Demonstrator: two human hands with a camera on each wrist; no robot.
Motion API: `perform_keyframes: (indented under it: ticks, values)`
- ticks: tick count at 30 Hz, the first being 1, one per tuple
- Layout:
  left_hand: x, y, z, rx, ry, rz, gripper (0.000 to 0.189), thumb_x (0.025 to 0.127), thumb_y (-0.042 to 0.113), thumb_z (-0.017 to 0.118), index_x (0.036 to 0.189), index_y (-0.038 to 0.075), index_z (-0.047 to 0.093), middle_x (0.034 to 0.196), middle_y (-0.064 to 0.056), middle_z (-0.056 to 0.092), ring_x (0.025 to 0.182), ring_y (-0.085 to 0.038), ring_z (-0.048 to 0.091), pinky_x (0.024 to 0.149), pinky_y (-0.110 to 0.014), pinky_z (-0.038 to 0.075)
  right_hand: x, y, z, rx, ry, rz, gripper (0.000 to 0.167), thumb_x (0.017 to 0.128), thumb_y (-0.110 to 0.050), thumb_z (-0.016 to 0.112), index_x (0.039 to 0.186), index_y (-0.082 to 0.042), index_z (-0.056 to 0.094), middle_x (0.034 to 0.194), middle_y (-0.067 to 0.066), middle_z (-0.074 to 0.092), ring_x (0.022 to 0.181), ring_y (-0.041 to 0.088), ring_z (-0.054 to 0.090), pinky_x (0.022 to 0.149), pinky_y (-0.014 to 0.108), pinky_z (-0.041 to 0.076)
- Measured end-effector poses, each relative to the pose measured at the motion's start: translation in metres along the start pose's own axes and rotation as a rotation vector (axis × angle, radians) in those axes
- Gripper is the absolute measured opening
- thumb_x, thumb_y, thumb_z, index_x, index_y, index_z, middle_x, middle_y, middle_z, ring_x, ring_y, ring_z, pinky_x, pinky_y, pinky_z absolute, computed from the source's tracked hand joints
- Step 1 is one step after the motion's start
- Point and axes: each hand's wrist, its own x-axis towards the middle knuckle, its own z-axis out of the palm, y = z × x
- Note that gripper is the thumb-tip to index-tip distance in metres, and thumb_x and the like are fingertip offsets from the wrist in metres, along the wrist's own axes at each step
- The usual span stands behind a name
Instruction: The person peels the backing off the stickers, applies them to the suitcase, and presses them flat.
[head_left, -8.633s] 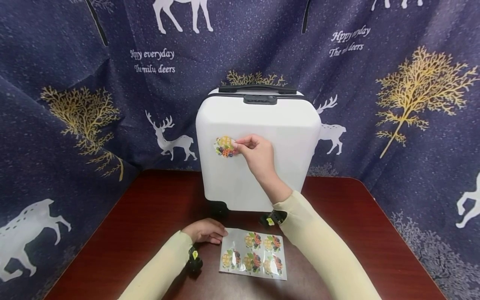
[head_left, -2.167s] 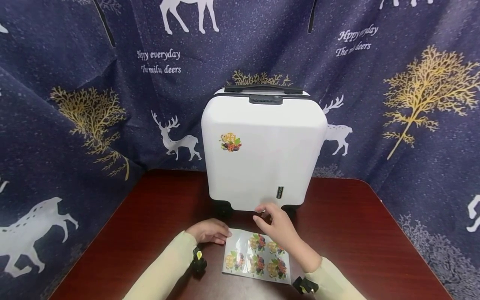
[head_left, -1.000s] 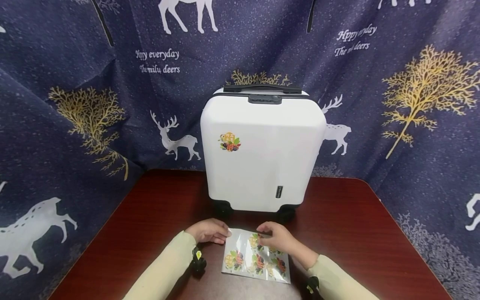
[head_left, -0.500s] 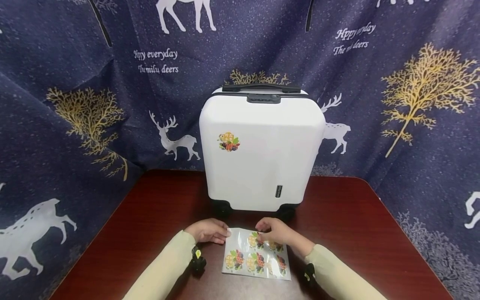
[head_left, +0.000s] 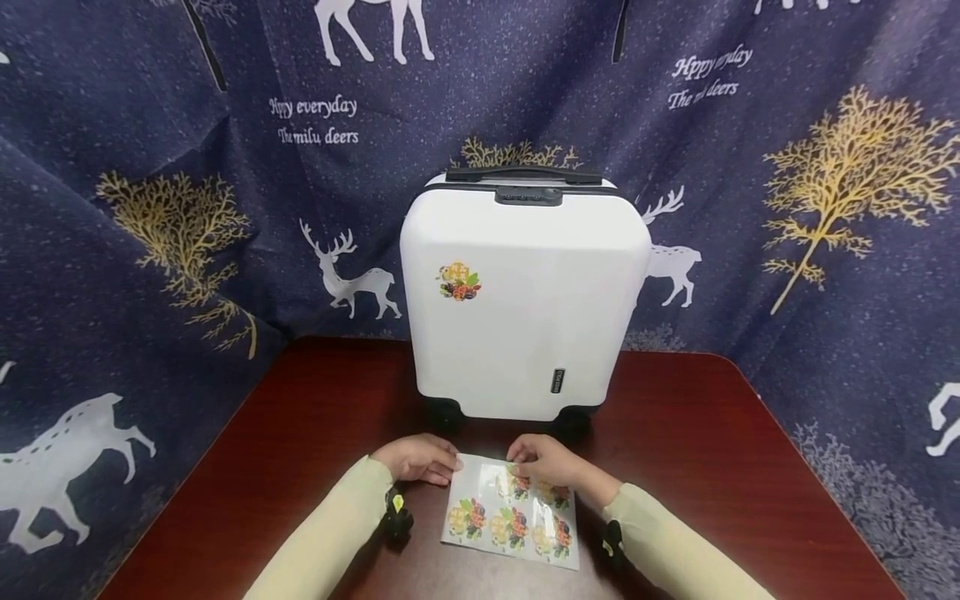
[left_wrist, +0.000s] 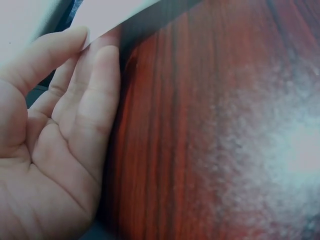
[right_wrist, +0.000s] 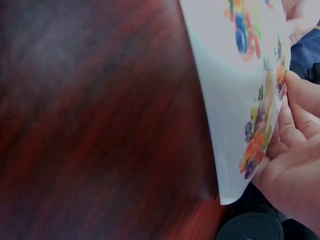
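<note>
A white sticker sheet [head_left: 468, 483] printed with several colourful fruit stickers lies on the table in front of the suitcase. At its upper left corner my left hand [head_left: 420, 458] pinches the sheet between thumb and fingers; the left wrist view shows the thumb tip [left_wrist: 82, 36] on that corner. My right hand [head_left: 551, 462] grips the sheet's upper edge, its thumb on a top-row fruit sticker and its fingers behind the sheet. In the right wrist view the sheet [right_wrist: 215, 100] bends up off the table there. One fruit sticker [head_left: 459, 282] sits on the suitcase's upper left front.
Behind the sheet a white suitcase [head_left: 525, 325] stands upright, with a black handle [head_left: 525, 175] on top and black wheels [head_left: 573, 419] below. The dark red table [head_left: 337, 400] runs back to a blue curtain [head_left: 150, 250] printed with deer and trees.
Earlier my right hand held a fruit sticker against the suitcase; the sticker now stays there. That hand has come down and taken hold of the sheet's upper edge. My left hand kept its place.
</note>
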Motion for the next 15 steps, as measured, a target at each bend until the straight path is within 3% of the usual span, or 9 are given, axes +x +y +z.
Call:
perform_keyframes:
  ticks: [4,10,15]
  values:
    - [0.001,0.002,-0.002,-0.012,-0.022,-0.017,0.015,0.094,0.006,0.066,0.108,0.000,0.065,0.087,-0.003,0.070,0.075,-0.012,0.065,0.075,-0.026,0.061,0.001,-0.001,0.000,0.002,0.006,-0.007,0.010,0.092,-0.005,0.070,0.102,-0.002,0.069,0.092,0.009,0.072,0.081,0.006,0.057,0.073,0.021,0.048]
    - [0.004,0.007,-0.002,0.052,-0.008,-0.032,0.037,0.093,0.028,0.065,0.116,-0.002,0.068,0.110,-0.014,0.070,0.081,-0.017,0.067,0.078,-0.031,0.063,-0.001,-0.004,-0.001,-0.012,0.008,-0.017,0.010,0.092,-0.005,0.070,0.102,-0.004,0.070,0.091,0.008,0.071,0.079,0.006,0.056,0.071,0.021,0.047]
    - [0.010,0.015,0.001,0.136,-0.033,0.039,0.045,0.094,0.032,0.063,0.121,-0.003,0.070,0.106,-0.014,0.072,0.079,-0.015,0.068,0.077,-0.030,0.062,-0.004,-0.006,-0.002,-0.006,0.001,-0.010,0.010,0.093,-0.005,0.070,0.102,-0.004,0.071,0.091,0.008,0.070,0.080,0.007,0.056,0.071,0.021,0.047]
